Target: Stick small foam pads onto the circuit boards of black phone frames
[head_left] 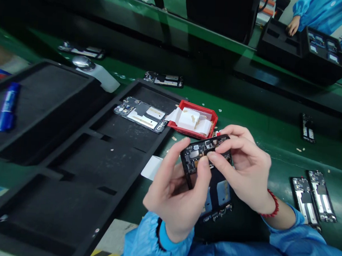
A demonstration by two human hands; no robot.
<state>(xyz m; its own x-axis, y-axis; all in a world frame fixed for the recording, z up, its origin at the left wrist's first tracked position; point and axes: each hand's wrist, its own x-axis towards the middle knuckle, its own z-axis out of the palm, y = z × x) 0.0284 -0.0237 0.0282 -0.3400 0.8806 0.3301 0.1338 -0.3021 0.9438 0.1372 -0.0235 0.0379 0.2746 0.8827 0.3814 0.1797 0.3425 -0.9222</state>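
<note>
An opened phone [219, 192], its circuit board bare near the top edge, is held tilted in front of me. My left hand [175, 199] grips its left side, fingers along the edge and thumb pressed on the board. My right hand [248, 169] holds the upper right end, thumb and index finger pinched together over the board. Whether a small part sits between those fingertips is hidden. Just beyond the phone stands a red bin [172, 125] with white backing paper [189, 119] in it. Another opened phone [144, 114] lies on the black foam tray [85, 157] to the left.
A blue marker [8, 106] rests on a black foam block [54, 94] at left, near a white dispenser [103, 75]. More opened phones [321, 195] lie on the green bench at right and behind. A co-worker's hand [293, 25] touches a black tray at the far right.
</note>
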